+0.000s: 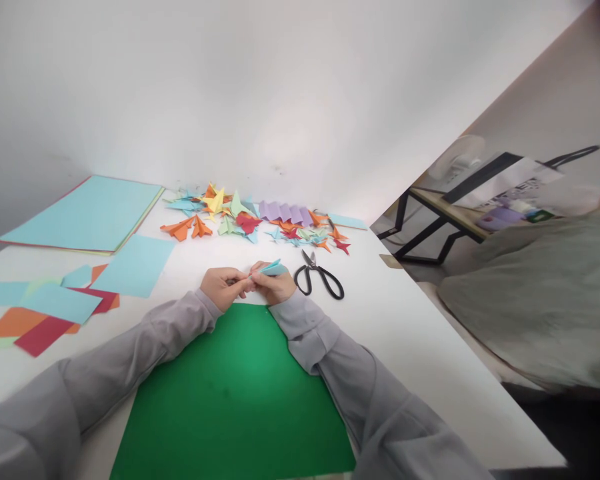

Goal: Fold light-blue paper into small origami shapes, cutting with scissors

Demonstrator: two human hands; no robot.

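Looking down from my head, I see my left hand (224, 288) and right hand (276, 283) together, fingertips pinching a small folded light-blue paper (274, 268) between them, just past the far edge of the green mat (235, 393). Black-handled scissors (319, 275) (blades slightly parted) lie near my right hand. Beyond are colourful folded paper figures (215, 201); loose paper pieces (63, 301) overlap on my left.

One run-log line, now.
right hand: holds folded light-blue paper | left hand: at right fingertips | black-handled metal scissors: on white table
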